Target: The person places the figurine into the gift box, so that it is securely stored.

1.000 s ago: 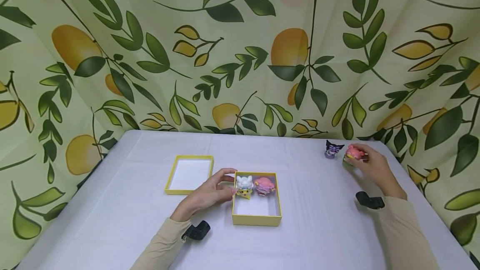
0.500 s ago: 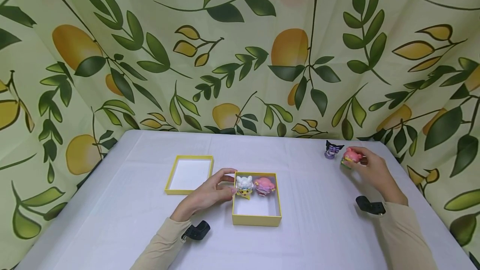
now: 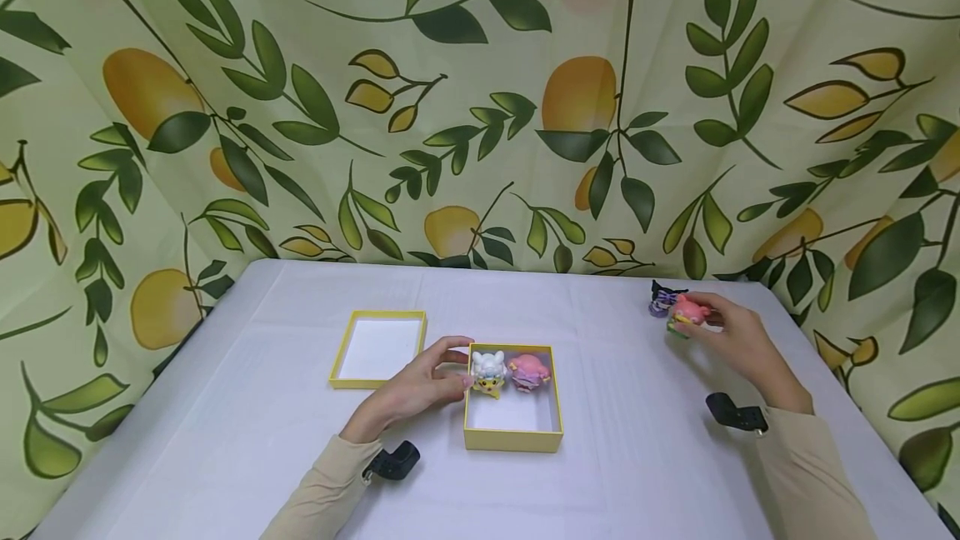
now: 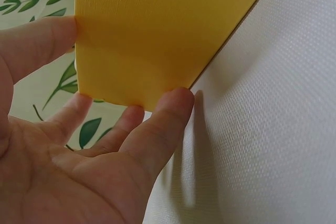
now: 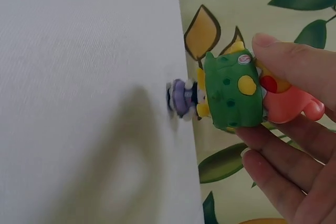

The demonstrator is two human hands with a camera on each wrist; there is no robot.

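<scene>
In the head view, my right hand (image 3: 738, 346) pinches a small pink figurine (image 3: 687, 313) with a green base, held above the table at the right. The right wrist view shows the green base (image 5: 233, 90) turned toward the camera, its pink upper part between thumb and fingers. Just behind it stands a black and purple figurine (image 3: 663, 298), partly hidden. My left hand (image 3: 416, 390) grips the left side and back corner of an open yellow box (image 3: 513, 440), its fingertips against the yellow wall (image 4: 152, 30). Inside are a white and yellow figurine (image 3: 489, 372) and a pink and purple figurine (image 3: 529, 372).
A shallow yellow-rimmed lid (image 3: 378, 383) lies on the table behind my left hand, white inside facing up. White cloth covers the table (image 3: 225, 440). A leaf-and-fruit patterned curtain (image 3: 480, 107) hangs behind its back edge.
My right hand has carried the pink and green figurine a little left, off its earlier spot, in front of the black and purple figurine. My left hand and the box have stayed put.
</scene>
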